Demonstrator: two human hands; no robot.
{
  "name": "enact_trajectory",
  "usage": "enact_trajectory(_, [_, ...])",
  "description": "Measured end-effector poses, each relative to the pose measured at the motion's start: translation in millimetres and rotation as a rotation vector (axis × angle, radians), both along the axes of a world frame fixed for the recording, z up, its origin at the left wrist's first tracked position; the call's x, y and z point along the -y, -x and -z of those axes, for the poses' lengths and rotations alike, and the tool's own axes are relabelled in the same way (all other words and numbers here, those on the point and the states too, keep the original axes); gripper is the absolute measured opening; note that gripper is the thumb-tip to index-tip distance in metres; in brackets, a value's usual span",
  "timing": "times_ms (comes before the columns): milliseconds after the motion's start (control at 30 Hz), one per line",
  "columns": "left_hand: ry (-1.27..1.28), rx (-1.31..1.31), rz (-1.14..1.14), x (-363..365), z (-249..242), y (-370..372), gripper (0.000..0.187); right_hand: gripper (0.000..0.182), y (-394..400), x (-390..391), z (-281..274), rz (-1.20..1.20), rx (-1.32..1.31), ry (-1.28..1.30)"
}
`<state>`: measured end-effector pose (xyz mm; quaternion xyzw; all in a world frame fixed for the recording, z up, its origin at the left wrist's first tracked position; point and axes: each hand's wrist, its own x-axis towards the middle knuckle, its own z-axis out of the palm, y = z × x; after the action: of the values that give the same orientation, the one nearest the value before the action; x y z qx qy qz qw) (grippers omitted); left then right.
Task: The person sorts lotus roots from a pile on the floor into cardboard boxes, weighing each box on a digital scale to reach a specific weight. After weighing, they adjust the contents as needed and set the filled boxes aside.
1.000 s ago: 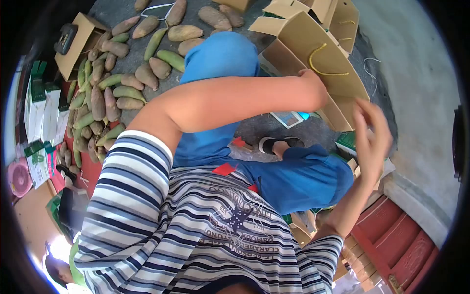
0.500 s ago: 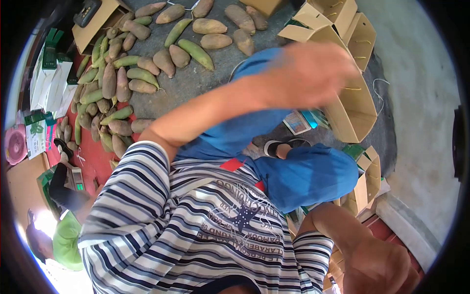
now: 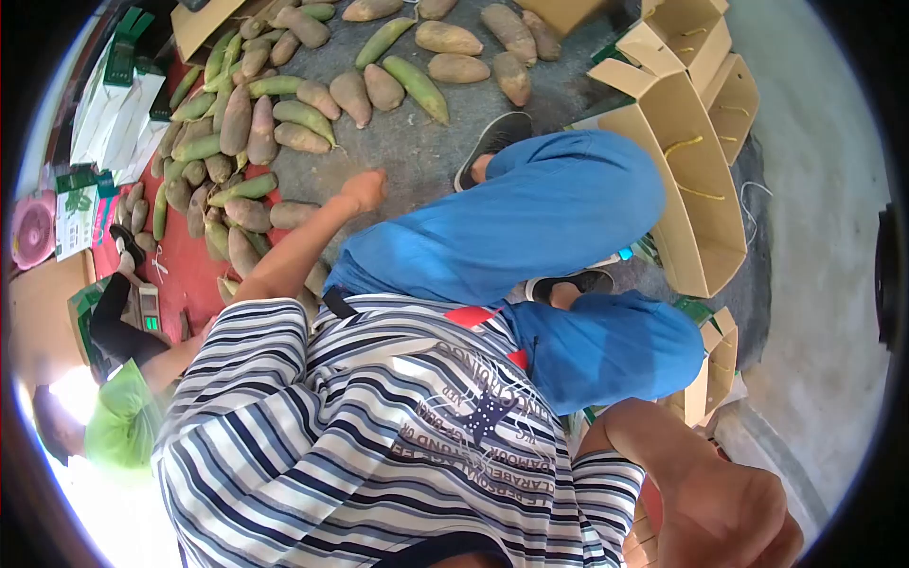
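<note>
My left hand (image 3: 365, 189) reaches forward and down over the grey floor mat (image 3: 417, 156), its fingers curled in with nothing visible in them. It is close to a brown tuber (image 3: 292, 214) at the edge of a big pile of brown and green tubers (image 3: 237, 118). My right hand (image 3: 729, 511) hangs low at the bottom right, very near the camera, and its fingers are hidden. My knees in blue shorts (image 3: 540, 218) fill the middle, below them my striped shirt (image 3: 379, 426).
Open cardboard boxes with yellow cord handles (image 3: 682, 189) stand on the right, another box (image 3: 710, 364) beside my right knee. White and green cartons (image 3: 118, 104) and a pink fan (image 3: 33, 227) lie at the left. A person in a green top (image 3: 114, 426) crouches by a scale (image 3: 144, 308).
My left hand left the cardboard box and swung down and left to the tubers. My right hand dropped from beside the box to the bottom right. The view tilted.
</note>
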<state>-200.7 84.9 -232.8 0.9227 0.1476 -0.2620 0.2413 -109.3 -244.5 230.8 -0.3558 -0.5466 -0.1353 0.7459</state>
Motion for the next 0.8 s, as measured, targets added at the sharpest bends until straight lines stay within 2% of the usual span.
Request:
enact_trajectory(67, [-0.011, -0.092, 0.0, 4.5, 4.3, 16.9, 0.026, 0.015, 1.9, -1.1, 1.1, -0.037, -0.03, 0.043])
enact_trajectory(167, [-0.017, -0.216, -0.025, -2.7, 29.1, 39.8, 0.032, 0.015, 9.3, 13.2, -1.2, 0.044, -0.033, 0.285])
enact_trajectory(200, [-0.004, -0.222, -0.027, -5.5, 29.1, 45.4, 0.034, 0.011, 3.8, 20.8, -2.3, -0.021, -0.087, 0.415])
enact_trajectory(233, [0.01, -0.226, -0.027, -7.6, 28.9, 51.2, 0.035, 0.014, -2.9, 23.9, 16.6, 0.057, -0.115, 0.284])
enact_trajectory(300, [0.046, -0.243, -0.074, -16.4, 38.6, 65.9, 0.036, 0.021, -16.9, 18.2, 47.4, 0.273, -0.111, 0.343])
enact_trajectory(400, [0.064, -0.274, -0.183, -27.9, 68.4, 95.2, 0.033, 0.015, -42.0, -15.8, 68.3, 0.673, 0.0, 0.917])
enact_trajectory(467, [0.009, -0.278, -0.199, -30.2, 67.5, 108.0, 0.03, 0.017, -59.6, -27.1, 95.3, 0.647, 0.053, 1.059])
enact_trajectory(567, [-0.085, -0.352, -0.276, -29.8, 40.7, 119.0, 0.037, 0.019, -77.9, -41.7, 140.3, 0.629, 0.073, 1.166])
enact_trajectory(667, [-0.348, -0.249, -0.399, -39.5, 41.4, 138.2, 0.034, 0.019, -82.9, -58.0, 168.3, 0.775, 0.588, 1.406])
enact_trajectory(800, [-0.548, -0.189, -0.344, -72.7, 32.2, 147.9, 0.033, 0.017, -79.5, -66.8, 166.3, 0.669, 0.458, 1.341])
